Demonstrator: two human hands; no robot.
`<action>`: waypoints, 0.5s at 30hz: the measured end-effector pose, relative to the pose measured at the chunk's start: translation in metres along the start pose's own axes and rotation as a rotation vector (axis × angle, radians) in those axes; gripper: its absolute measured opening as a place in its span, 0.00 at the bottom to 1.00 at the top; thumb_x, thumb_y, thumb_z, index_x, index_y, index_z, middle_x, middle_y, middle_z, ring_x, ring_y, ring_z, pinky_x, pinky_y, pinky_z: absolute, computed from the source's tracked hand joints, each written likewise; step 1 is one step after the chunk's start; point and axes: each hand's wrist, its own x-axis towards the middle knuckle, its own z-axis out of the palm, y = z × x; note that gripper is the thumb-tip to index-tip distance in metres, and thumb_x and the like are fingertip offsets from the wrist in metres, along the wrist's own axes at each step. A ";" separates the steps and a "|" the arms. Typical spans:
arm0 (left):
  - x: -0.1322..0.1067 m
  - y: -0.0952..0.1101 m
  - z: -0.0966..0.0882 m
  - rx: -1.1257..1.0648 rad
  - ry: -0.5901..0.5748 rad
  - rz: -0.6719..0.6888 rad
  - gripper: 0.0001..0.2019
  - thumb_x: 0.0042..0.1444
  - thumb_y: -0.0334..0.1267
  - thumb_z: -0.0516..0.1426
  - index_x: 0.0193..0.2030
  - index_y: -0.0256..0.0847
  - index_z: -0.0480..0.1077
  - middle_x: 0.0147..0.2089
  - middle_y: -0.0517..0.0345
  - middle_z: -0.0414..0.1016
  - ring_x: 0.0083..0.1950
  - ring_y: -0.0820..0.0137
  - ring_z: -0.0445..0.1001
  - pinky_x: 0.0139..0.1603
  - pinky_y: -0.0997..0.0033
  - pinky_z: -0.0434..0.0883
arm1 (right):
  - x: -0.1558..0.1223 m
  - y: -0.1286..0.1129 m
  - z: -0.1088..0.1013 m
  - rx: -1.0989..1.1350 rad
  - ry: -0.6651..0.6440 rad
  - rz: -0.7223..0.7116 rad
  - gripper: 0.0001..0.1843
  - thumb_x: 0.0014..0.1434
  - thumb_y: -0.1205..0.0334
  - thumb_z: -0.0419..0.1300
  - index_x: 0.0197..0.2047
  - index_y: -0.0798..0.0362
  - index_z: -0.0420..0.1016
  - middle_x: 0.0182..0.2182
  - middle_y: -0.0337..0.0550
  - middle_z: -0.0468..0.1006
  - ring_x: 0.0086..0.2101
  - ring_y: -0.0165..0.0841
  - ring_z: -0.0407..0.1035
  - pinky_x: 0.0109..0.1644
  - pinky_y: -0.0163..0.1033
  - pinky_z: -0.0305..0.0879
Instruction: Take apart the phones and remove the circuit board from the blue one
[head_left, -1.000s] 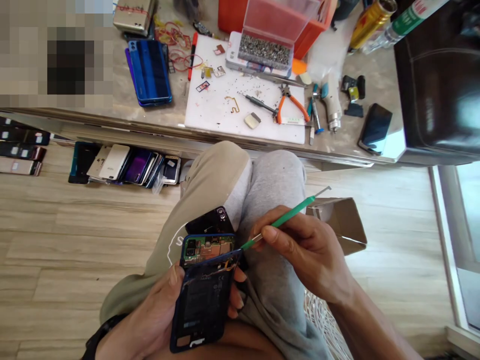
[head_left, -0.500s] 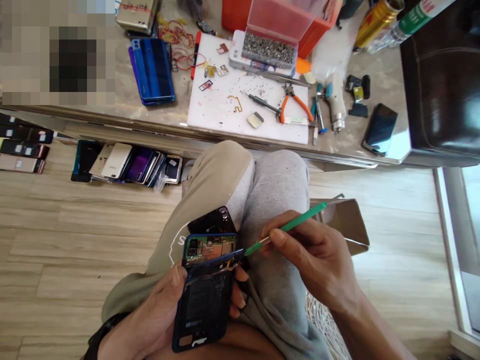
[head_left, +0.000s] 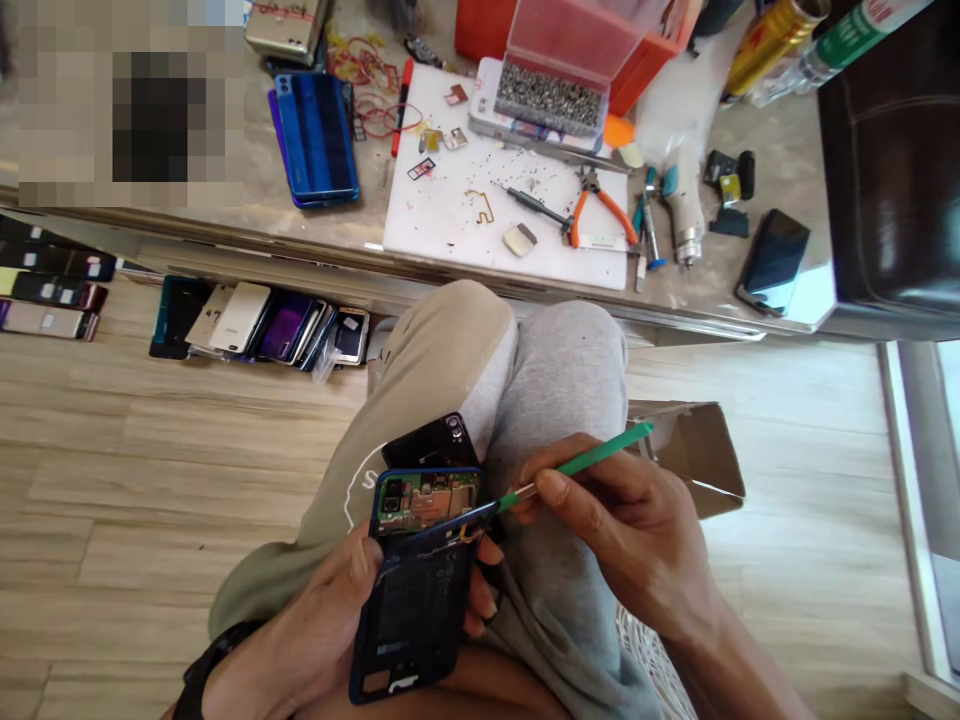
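Observation:
My left hand grips an opened blue phone over my lap, thumb on its left edge and fingers curled round the right edge. Its green circuit board shows at the top. A dark back cover lies on my knee just beyond it. My right hand pinches a green pry tool, whose metal tip touches the phone's upper right edge.
A low table ahead carries a white mat, orange pliers, a screwdriver, a screw box, a blue phone and a black phone. Several phones lie on the wooden floor. A cardboard box stands at my right.
The green tool has tilted flatter and its tip has stayed at the phone's upper right edge. The view has shifted slightly; both hands keep their grips.

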 end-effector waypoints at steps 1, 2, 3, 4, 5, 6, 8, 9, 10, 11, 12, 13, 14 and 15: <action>0.000 0.000 0.000 -0.003 -0.005 0.000 0.30 0.65 0.63 0.56 0.60 0.40 0.78 0.50 0.48 0.84 0.49 0.60 0.82 0.53 0.63 0.76 | 0.000 0.001 0.000 -0.008 0.009 -0.008 0.09 0.69 0.58 0.65 0.37 0.49 0.83 0.28 0.37 0.84 0.28 0.31 0.78 0.31 0.31 0.74; 0.000 0.001 0.001 -0.007 -0.010 0.004 0.32 0.63 0.64 0.57 0.60 0.40 0.78 0.49 0.48 0.84 0.49 0.60 0.82 0.53 0.62 0.76 | -0.001 0.001 -0.001 -0.023 0.018 -0.020 0.09 0.69 0.58 0.65 0.37 0.48 0.83 0.28 0.38 0.84 0.28 0.32 0.78 0.31 0.32 0.74; 0.000 0.001 0.001 -0.009 -0.015 0.006 0.34 0.60 0.66 0.59 0.59 0.40 0.79 0.49 0.48 0.84 0.49 0.60 0.82 0.53 0.62 0.76 | -0.001 0.001 -0.002 -0.040 0.023 -0.028 0.09 0.69 0.58 0.64 0.37 0.48 0.83 0.29 0.38 0.84 0.29 0.32 0.78 0.31 0.32 0.74; 0.001 0.001 0.001 -0.010 -0.010 0.007 0.35 0.57 0.68 0.60 0.59 0.40 0.79 0.51 0.47 0.84 0.48 0.60 0.82 0.53 0.62 0.76 | -0.002 0.001 -0.002 -0.058 0.024 -0.035 0.09 0.69 0.58 0.64 0.37 0.48 0.83 0.29 0.38 0.84 0.29 0.32 0.78 0.31 0.33 0.74; 0.001 0.001 0.001 -0.011 -0.001 0.006 0.36 0.56 0.69 0.61 0.58 0.40 0.79 0.53 0.47 0.83 0.48 0.59 0.81 0.54 0.61 0.76 | -0.002 0.001 -0.003 -0.070 0.020 -0.039 0.09 0.69 0.58 0.64 0.37 0.49 0.83 0.29 0.38 0.84 0.29 0.33 0.78 0.32 0.33 0.74; 0.001 0.002 0.001 -0.012 0.004 0.006 0.37 0.55 0.69 0.61 0.58 0.41 0.79 0.54 0.47 0.83 0.48 0.59 0.81 0.54 0.60 0.76 | -0.002 0.000 -0.003 -0.076 0.014 -0.043 0.09 0.69 0.58 0.64 0.37 0.49 0.83 0.28 0.38 0.83 0.29 0.33 0.78 0.31 0.33 0.73; 0.001 0.001 0.001 0.005 0.007 -0.005 0.38 0.55 0.70 0.60 0.58 0.40 0.79 0.54 0.47 0.83 0.49 0.58 0.82 0.55 0.60 0.76 | -0.002 -0.001 -0.003 -0.078 0.003 -0.045 0.09 0.68 0.58 0.65 0.36 0.49 0.83 0.28 0.38 0.83 0.29 0.33 0.78 0.31 0.34 0.73; 0.001 0.001 0.001 0.018 0.009 -0.007 0.39 0.56 0.71 0.59 0.59 0.39 0.79 0.52 0.47 0.84 0.48 0.58 0.82 0.54 0.60 0.75 | -0.002 -0.001 -0.003 -0.077 0.002 -0.045 0.09 0.68 0.58 0.65 0.36 0.49 0.83 0.28 0.38 0.83 0.29 0.33 0.78 0.31 0.34 0.73; 0.000 0.000 0.000 0.027 0.007 -0.008 0.40 0.56 0.71 0.58 0.59 0.38 0.79 0.50 0.47 0.84 0.48 0.58 0.82 0.54 0.61 0.75 | -0.002 -0.002 -0.003 -0.076 0.003 -0.044 0.09 0.68 0.58 0.65 0.36 0.49 0.83 0.28 0.39 0.83 0.29 0.33 0.78 0.31 0.34 0.73; 0.000 0.000 0.000 0.032 0.003 -0.007 0.40 0.55 0.72 0.58 0.59 0.38 0.79 0.49 0.47 0.84 0.48 0.58 0.82 0.53 0.62 0.76 | -0.002 -0.002 -0.002 -0.073 0.004 -0.042 0.09 0.68 0.57 0.65 0.36 0.49 0.83 0.28 0.39 0.84 0.29 0.34 0.78 0.31 0.35 0.73; 0.000 0.000 0.000 0.031 0.003 -0.002 0.41 0.54 0.72 0.58 0.59 0.37 0.79 0.48 0.47 0.84 0.48 0.58 0.82 0.52 0.62 0.76 | -0.002 -0.002 -0.002 -0.067 0.007 -0.038 0.09 0.68 0.57 0.65 0.36 0.49 0.83 0.28 0.39 0.84 0.29 0.34 0.78 0.31 0.35 0.74; 0.000 0.000 0.000 0.023 0.003 0.004 0.42 0.52 0.73 0.59 0.59 0.37 0.79 0.49 0.46 0.84 0.48 0.58 0.82 0.51 0.63 0.76 | -0.002 -0.002 -0.001 -0.054 0.011 -0.026 0.09 0.68 0.57 0.65 0.36 0.49 0.83 0.28 0.39 0.84 0.29 0.34 0.78 0.31 0.35 0.74; 0.000 0.000 -0.001 0.011 -0.002 0.005 0.42 0.52 0.72 0.60 0.59 0.37 0.79 0.49 0.45 0.84 0.48 0.58 0.82 0.51 0.63 0.77 | -0.002 -0.001 0.000 -0.033 0.016 -0.008 0.09 0.67 0.57 0.66 0.36 0.49 0.83 0.27 0.39 0.84 0.28 0.34 0.79 0.31 0.34 0.75; 0.000 0.000 -0.001 0.001 -0.007 0.002 0.42 0.52 0.72 0.61 0.59 0.36 0.79 0.49 0.44 0.84 0.48 0.58 0.82 0.51 0.63 0.77 | -0.002 0.000 0.001 -0.004 0.025 0.015 0.09 0.67 0.57 0.66 0.35 0.49 0.84 0.27 0.39 0.84 0.28 0.34 0.79 0.30 0.34 0.75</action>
